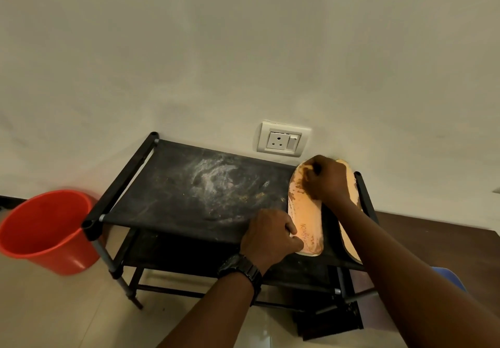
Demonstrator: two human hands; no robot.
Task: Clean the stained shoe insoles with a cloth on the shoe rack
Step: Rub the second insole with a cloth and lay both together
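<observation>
On the shoe rack (176,185), left hand (270,235) grips the stained insole (305,212) at heel, right hand (328,178) fisted at toe, contents unseen.

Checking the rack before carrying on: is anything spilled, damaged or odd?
Yes. A whitish powdery smear with scattered crumbs marks the middle of the shoe rack top, and the left insole carries brown stains along its edges.

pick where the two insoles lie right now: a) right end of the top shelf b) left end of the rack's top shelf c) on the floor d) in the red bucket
a: the printed insole and the second insole both lie at the right end of the top shelf, with the left hand at the printed one's heel and the right hand on its toe end.
</observation>
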